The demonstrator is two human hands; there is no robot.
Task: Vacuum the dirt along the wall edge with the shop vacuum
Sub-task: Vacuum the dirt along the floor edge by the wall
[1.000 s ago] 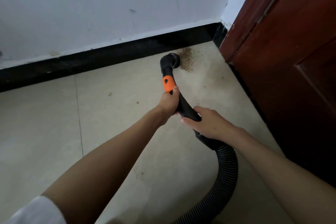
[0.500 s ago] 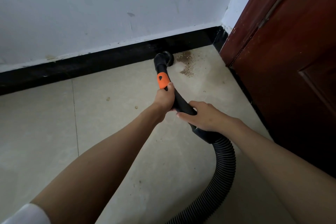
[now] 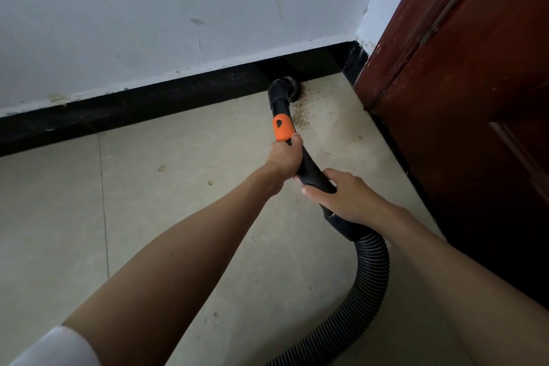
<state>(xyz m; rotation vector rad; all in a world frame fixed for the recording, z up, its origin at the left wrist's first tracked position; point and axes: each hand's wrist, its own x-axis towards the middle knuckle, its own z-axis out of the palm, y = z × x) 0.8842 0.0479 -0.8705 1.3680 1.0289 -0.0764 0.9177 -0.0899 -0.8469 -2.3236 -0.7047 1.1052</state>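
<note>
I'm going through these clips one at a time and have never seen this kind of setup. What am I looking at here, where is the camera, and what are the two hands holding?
There is no machine: a person wears a camera on the head, looking forward and down at their own arms. The left hand grips the black plastic vacuum wand just below its orange collar. The right hand holds the wand further back, where it joins the black ribbed hose. The round black nozzle sits against the black baseboard under the white wall. Brown crumbly dirt lies on the beige tiled floor just right of the nozzle, near the dark red wooden door.
</note>
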